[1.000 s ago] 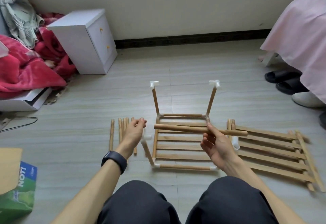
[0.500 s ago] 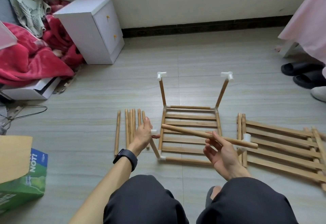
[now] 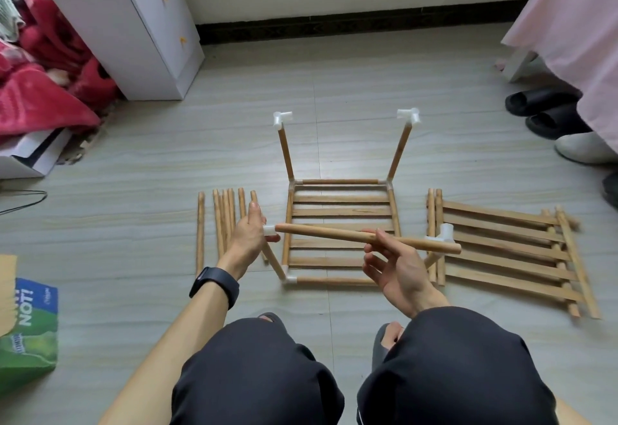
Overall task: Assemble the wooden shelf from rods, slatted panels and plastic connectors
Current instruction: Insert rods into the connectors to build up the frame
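A partly built shelf frame (image 3: 341,214) lies on the floor: a slatted panel framed by rods, with upright rods at its corners topped by white plastic connectors (image 3: 281,118). My right hand (image 3: 398,267) holds a loose wooden rod (image 3: 334,233) level above the panel. Its left end touches the white connector (image 3: 269,230) on the near-left upright. My left hand (image 3: 249,232) grips that connector. Another connector (image 3: 443,234) tops the near-right upright, behind the rod's right end.
Several spare rods (image 3: 224,220) lie left of the frame. Stacked slatted panels (image 3: 508,250) lie to the right. A white drawer cabinet (image 3: 133,23) and red blankets (image 3: 36,83) sit at the back left, a green box (image 3: 30,334) near left, slippers (image 3: 541,106) far right.
The camera has tilted down and nearer. My right hand has carried the rod leftward, so its left end now meets the connector under my left hand.
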`<action>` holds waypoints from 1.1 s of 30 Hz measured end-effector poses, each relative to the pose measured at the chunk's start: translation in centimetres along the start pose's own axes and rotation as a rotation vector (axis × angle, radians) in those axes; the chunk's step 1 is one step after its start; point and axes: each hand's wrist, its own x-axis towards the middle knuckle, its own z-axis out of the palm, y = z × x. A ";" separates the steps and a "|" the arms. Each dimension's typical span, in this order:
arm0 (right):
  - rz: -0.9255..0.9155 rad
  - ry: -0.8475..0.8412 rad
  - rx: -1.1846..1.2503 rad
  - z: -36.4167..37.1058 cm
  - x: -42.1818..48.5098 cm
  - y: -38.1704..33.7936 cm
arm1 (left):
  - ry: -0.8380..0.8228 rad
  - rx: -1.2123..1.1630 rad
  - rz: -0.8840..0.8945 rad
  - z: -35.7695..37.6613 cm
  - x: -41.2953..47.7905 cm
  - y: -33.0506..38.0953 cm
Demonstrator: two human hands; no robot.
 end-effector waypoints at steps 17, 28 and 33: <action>0.018 -0.078 -0.010 -0.2 -0.5 0.7 | 0.040 0.028 0.015 -0.2 0.2 -0.3; 0.035 -0.041 -0.112 1.6 2.4 -1.0 | 0.051 -0.011 0.024 -0.1 -0.3 -1.0; 0.058 -0.004 -0.018 1.8 2.6 0.6 | 0.099 -0.034 0.048 0.3 -0.2 -1.1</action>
